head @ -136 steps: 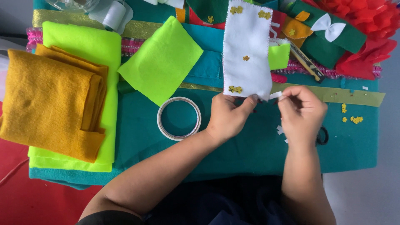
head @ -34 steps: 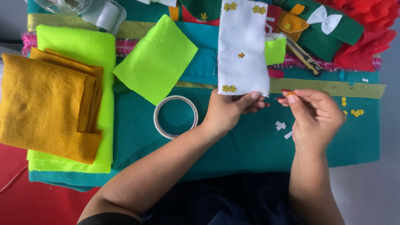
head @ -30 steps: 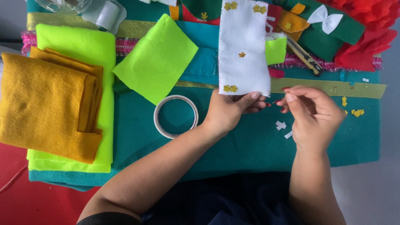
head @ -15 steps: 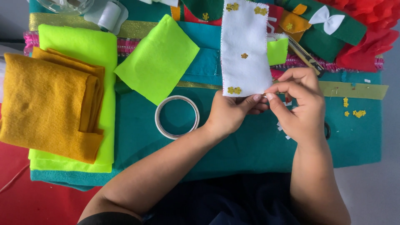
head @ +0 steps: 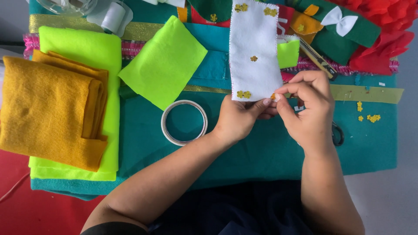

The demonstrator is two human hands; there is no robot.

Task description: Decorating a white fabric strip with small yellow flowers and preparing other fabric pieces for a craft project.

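Note:
My left hand (head: pixel 238 118) pinches the lower edge of a white felt strip (head: pixel 254 48) dotted with small gold flower sequins and holds it upright over the teal felt sheet (head: pixel 244 156). My right hand (head: pixel 307 109) is closed, its fingertips pressing a tiny gold flower sequin (head: pixel 273 96) against the strip's lower right corner. The two hands touch at that corner.
A roll of tape (head: pixel 184 122) lies left of my left hand. Folded mustard felt (head: pixel 48 109) rests on neon yellow-green felt (head: pixel 76 52); a loose neon square (head: pixel 164 61) lies beside them. Scissors (head: pixel 337 132) and loose gold sequins (head: pixel 370 116) sit right. Green felt with a white bow (head: pixel 339 19) and red ruffles are top right.
My right hand has moved left from beside the strip to its lower right corner, bringing a gold sequin onto the felt. The left hand stays on the strip.

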